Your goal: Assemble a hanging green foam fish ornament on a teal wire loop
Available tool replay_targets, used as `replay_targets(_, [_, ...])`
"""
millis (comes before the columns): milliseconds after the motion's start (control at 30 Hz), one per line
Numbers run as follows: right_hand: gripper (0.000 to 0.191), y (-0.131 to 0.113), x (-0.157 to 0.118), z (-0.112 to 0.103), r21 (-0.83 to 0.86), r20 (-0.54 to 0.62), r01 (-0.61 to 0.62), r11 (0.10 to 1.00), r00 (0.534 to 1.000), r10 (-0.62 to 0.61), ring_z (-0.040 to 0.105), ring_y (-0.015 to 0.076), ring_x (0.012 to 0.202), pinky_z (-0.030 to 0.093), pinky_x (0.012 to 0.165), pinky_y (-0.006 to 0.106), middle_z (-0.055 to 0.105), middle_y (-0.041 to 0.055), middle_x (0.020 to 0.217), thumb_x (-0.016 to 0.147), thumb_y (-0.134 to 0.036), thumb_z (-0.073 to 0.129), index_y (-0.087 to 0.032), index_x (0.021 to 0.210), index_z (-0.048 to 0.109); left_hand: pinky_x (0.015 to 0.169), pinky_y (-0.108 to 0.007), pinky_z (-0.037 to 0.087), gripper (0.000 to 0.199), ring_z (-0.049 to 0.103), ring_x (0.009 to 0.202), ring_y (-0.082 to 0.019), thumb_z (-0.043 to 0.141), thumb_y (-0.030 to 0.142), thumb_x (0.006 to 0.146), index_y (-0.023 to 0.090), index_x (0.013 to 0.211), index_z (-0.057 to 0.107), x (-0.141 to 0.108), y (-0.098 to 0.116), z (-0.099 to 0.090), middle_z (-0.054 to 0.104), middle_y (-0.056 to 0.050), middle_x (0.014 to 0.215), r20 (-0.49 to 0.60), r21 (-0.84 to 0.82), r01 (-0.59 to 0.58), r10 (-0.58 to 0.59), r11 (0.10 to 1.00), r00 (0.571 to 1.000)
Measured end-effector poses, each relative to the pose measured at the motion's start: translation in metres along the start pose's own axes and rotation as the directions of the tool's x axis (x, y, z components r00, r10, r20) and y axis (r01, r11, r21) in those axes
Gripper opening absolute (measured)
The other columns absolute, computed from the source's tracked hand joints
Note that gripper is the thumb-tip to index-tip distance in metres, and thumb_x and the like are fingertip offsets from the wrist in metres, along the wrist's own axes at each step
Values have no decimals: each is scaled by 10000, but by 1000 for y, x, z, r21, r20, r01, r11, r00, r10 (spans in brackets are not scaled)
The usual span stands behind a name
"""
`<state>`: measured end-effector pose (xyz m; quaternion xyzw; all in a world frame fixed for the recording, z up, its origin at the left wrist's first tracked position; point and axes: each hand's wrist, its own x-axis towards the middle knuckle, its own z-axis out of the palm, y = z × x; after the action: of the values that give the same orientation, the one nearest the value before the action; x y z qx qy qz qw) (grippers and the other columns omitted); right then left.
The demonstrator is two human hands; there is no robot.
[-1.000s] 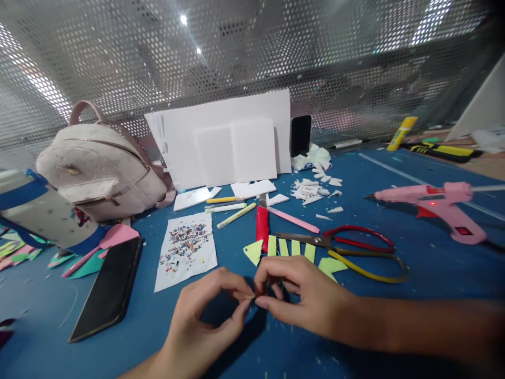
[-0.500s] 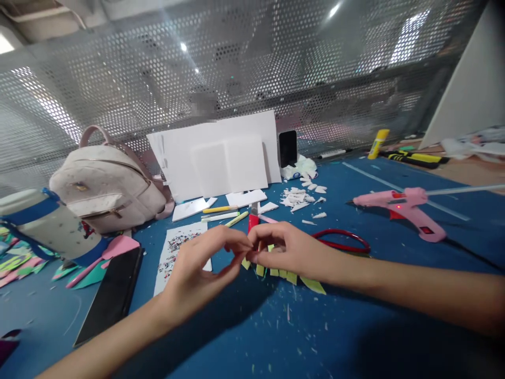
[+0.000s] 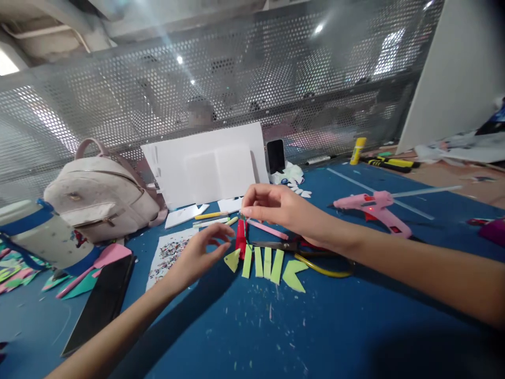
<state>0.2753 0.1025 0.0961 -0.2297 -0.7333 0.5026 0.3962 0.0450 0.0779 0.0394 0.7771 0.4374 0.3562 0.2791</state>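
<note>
My right hand [image 3: 276, 208] is raised over the table, thumb and fingers pinched on a thin green string [image 3: 246, 231] that hangs down toward the yellow-green pieces. My left hand [image 3: 207, 247], lower and to the left, has its fingers apart with nothing in them. Below the hands lie several yellow-green strips [image 3: 267, 263], a head-shaped piece [image 3: 232, 260] at their left end and a tail-shaped piece [image 3: 294, 275] at their right end. A red cutter [image 3: 240, 238] lies just behind the strips, and scissors with a yellow handle [image 3: 327, 271] lie to the right, partly under my right arm.
A pink glue gun [image 3: 374, 205] lies at the right. On the left are a black phone [image 3: 100, 300], a bottle [image 3: 51, 237], a backpack [image 3: 104, 195] and a paper with beads [image 3: 168, 255]. White boards [image 3: 205, 163] stand at the back.
My hands have moved apart; the right one rose with the string, and the left drew back and opened. The yellow-green pieces are now uncovered. The view has shifted slightly.
</note>
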Motion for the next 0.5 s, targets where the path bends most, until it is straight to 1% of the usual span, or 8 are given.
replay_targets(100, [172, 3, 4, -4, -12, -33, 9, 1000, 999, -10, 488, 103, 695, 379, 652, 258, 553, -34, 769, 874, -312, 705, -174, 827, 613, 923, -444, 548, 170, 667, 976, -209, 573, 200, 911, 180, 1049, 670, -6, -11, 10, 714, -90, 1055, 10, -17, 38, -38, 999, 999])
replay_targets(200, [153, 7, 9, -5, -5, -52, 4, 1000, 999, -4, 493, 103, 703, 384, 650, 258, 564, -29, 775, 860, -285, 709, -170, 823, 615, 1048, -512, 477, 250, 639, 1133, -237, 544, 216, 944, 188, 1170, 647, -11, -3, 17, 681, -127, 1219, 40, -84, 40, -36, 996, 999])
replay_targets(267, [144, 9, 12, -3, 8, -55, -2, 1000, 998, 2, 489, 101, 692, 385, 634, 257, 570, -26, 775, 855, -279, 704, -168, 832, 615, 1104, -507, 439, 345, 586, 1264, -253, 558, 230, 949, 201, 1291, 586, -10, 6, 19, 623, -148, 1348, 82, -188, 30, -15, 982, 997])
replay_targets(333, [151, 9, 16, 0, 22, -61, -3, 1000, 998, 4, 490, 100, 689, 388, 628, 255, 573, -24, 779, 856, -290, 698, -167, 840, 613, 1125, -482, 426, 434, 540, 1332, -260, 602, 237, 932, 209, 1359, 531, -8, 15, 21, 599, -154, 1386, 127, -358, 52, -7, 932, 992])
replay_targets(367, [159, 10, 18, 1, 26, -68, 0, 1000, 998, 2, 492, 99, 693, 389, 627, 254, 573, -23, 785, 856, -300, 698, -167, 841, 611, 1114, -466, 439, 457, 557, 1314, -259, 630, 238, 918, 210, 1362, 527, -7, 18, 23, 626, -152, 1348, 145, -434, 80, -18, 897, 989])
replay_targets(400, [164, 10, 20, 2, 28, -78, 2, 1000, 997, 0, 494, 98, 698, 388, 626, 253, 573, -22, 792, 857, -306, 697, -168, 841, 608, 1084, -446, 466, 449, 605, 1253, -253, 655, 241, 905, 205, 1339, 546, -7, 19, 24, 671, -143, 1266, 157, -489, 111, -39, 865, 987])
replay_targets(467, [155, 13, 25, 2, 21, -99, 5, 1000, 995, -2, 499, 98, 709, 383, 622, 251, 573, -21, 805, 858, -302, 693, -171, 845, 611, 975, -390, 532, 332, 699, 1030, -217, 677, 257, 895, 188, 1214, 620, -6, 19, 24, 733, -98, 1031, 150, -520, 161, -96, 839, 984])
replay_targets(500, [142, 15, 28, 2, 13, -106, 4, 1000, 994, -2, 502, 98, 710, 381, 619, 252, 576, -20, 805, 858, -295, 688, -173, 848, 616, 906, -359, 552, 250, 709, 911, -191, 676, 268, 898, 178, 1129, 650, -7, 17, 24, 730, -73, 927, 133, -514, 174, -123, 840, 983])
